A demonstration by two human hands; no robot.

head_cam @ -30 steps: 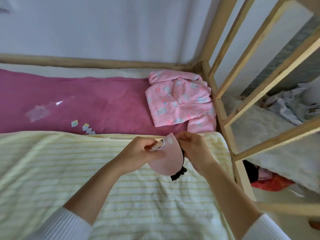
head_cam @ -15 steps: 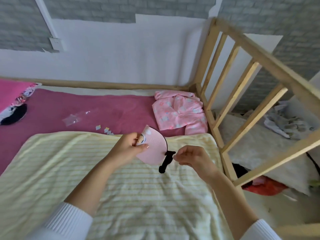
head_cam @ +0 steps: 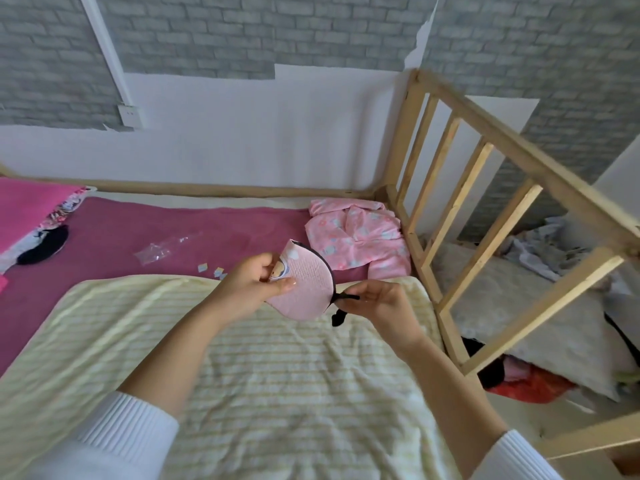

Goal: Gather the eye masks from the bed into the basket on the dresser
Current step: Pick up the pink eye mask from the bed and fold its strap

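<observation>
Bed (head_cam: 145,237) with magenta sheet, pale yellow striped blanket (head_cam: 277,375) over the near part. Wooden rail (head_cam: 485,188) on right, grey brick wallpaper (head_cam: 242,32) peeling off white wall behind. Pink pyjamas (head_cam: 360,237) by the rail corner; clear wrapper (head_cam: 159,251) and paper bits on sheet; dark item (head_cam: 43,244) at far left, maybe another mask. Left hand (head_cam: 252,285) pinches folded pink mask (head_cam: 308,289) above blanket; right hand (head_cam: 377,303) closed on its black strap (head_cam: 341,308). Versus half a second ago: view tilted up, more wall showing, and right hand now grips the strap.
</observation>
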